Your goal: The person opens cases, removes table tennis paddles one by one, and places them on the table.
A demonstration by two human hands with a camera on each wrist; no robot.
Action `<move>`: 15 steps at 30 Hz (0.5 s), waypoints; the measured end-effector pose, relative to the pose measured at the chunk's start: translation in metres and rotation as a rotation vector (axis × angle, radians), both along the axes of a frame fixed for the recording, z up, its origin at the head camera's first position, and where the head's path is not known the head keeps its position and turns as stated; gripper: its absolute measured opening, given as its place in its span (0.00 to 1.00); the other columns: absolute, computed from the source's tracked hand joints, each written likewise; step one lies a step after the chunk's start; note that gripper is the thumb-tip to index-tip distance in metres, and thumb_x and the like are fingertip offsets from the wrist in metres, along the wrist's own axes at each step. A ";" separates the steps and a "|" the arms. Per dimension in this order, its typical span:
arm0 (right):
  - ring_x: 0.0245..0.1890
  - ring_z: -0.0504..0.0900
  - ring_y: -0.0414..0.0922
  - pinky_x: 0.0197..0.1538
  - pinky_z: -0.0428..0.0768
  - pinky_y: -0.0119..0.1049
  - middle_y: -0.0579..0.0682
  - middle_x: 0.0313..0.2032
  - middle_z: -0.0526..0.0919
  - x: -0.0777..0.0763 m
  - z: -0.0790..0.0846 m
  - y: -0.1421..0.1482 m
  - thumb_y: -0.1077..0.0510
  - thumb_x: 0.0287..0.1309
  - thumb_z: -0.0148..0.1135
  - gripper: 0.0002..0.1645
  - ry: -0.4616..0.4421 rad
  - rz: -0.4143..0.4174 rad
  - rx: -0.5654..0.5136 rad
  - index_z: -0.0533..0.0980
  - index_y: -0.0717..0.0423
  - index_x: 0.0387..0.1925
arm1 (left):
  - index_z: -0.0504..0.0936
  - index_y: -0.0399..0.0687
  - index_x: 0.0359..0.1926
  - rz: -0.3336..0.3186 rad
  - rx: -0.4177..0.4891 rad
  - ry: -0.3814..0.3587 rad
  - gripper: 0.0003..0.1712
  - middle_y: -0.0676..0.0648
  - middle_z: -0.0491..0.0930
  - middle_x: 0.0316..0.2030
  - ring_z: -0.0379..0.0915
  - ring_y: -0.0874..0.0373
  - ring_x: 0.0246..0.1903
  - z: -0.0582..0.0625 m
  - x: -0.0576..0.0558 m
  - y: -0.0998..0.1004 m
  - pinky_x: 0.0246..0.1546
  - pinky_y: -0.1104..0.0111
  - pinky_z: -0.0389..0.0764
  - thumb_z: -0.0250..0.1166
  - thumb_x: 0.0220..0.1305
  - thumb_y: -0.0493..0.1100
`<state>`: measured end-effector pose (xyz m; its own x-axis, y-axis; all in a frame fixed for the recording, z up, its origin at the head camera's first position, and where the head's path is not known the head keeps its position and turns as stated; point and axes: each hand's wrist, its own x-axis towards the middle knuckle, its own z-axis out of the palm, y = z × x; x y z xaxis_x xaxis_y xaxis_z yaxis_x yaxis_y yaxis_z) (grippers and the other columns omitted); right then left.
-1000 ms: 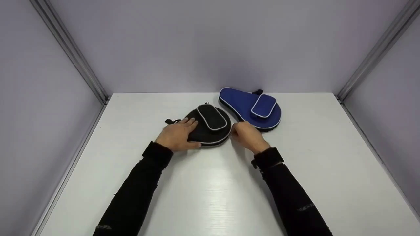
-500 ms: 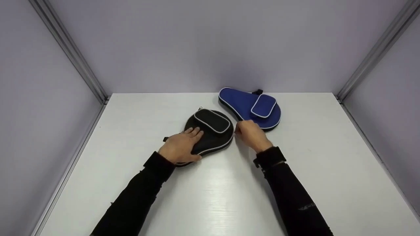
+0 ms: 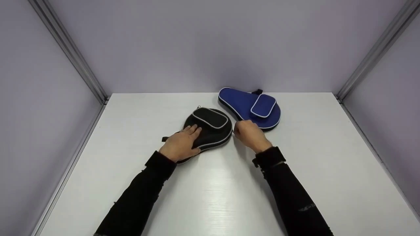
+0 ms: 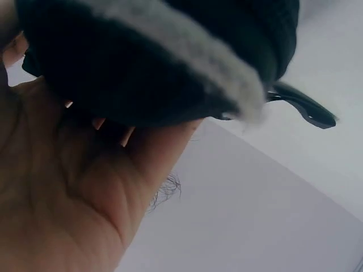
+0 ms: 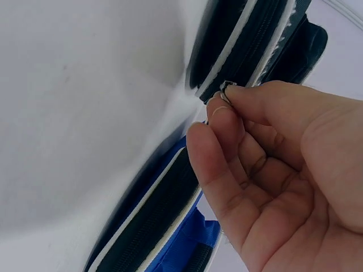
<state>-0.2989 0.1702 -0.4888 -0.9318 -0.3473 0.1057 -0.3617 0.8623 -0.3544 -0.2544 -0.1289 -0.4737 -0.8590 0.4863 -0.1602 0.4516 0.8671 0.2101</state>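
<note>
A black table tennis bat case [image 3: 211, 136] with light piping and a small pocket lies on the white table. My left hand [image 3: 180, 143] rests over its narrow end, fingers straight across the top. In the left wrist view the case [image 4: 125, 68] spans above the palm, and part of its underside shows. At the case's round right edge, my right hand [image 3: 251, 134] pinches something small. The right wrist view shows it as a metal zipper pull [image 5: 227, 89], held between thumb and fingers along the zipper [image 5: 258, 42].
Behind and to the right lies a blue bat case [image 3: 238, 101] with white piping, close to the right hand's knuckles. A black strap [image 3: 165, 139] sticks out left of the black case. Pale walls [image 3: 210, 46] enclose the table's back and sides.
The black case has turned, its narrow end swinging toward the person, and since half a second ago it has shifted slightly back. The left hand moved with it; the right stays nearly in place.
</note>
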 end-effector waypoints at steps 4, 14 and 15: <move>0.30 0.83 0.47 0.38 0.87 0.51 0.47 0.28 0.84 -0.001 -0.005 0.000 0.69 0.67 0.69 0.11 0.036 0.039 -0.005 0.83 0.56 0.28 | 0.62 0.35 0.93 0.008 0.002 0.009 0.49 0.31 0.60 0.93 0.59 0.32 0.92 0.000 -0.006 0.000 0.92 0.42 0.68 0.71 0.85 0.52; 0.40 0.96 0.55 0.48 0.96 0.54 0.57 0.39 0.96 0.007 -0.003 -0.010 0.69 0.70 0.72 0.04 0.049 0.111 -0.011 0.91 0.62 0.40 | 0.59 0.36 0.94 0.026 -0.014 0.014 0.50 0.31 0.59 0.93 0.57 0.33 0.93 -0.002 -0.019 0.004 0.92 0.43 0.68 0.69 0.86 0.53; 0.42 0.96 0.56 0.50 0.96 0.54 0.57 0.41 0.97 0.008 -0.003 -0.012 0.68 0.71 0.72 0.05 0.037 0.106 -0.005 0.92 0.62 0.41 | 0.59 0.36 0.94 0.028 -0.015 0.016 0.50 0.31 0.59 0.93 0.57 0.33 0.93 -0.002 -0.019 0.004 0.92 0.43 0.69 0.69 0.86 0.52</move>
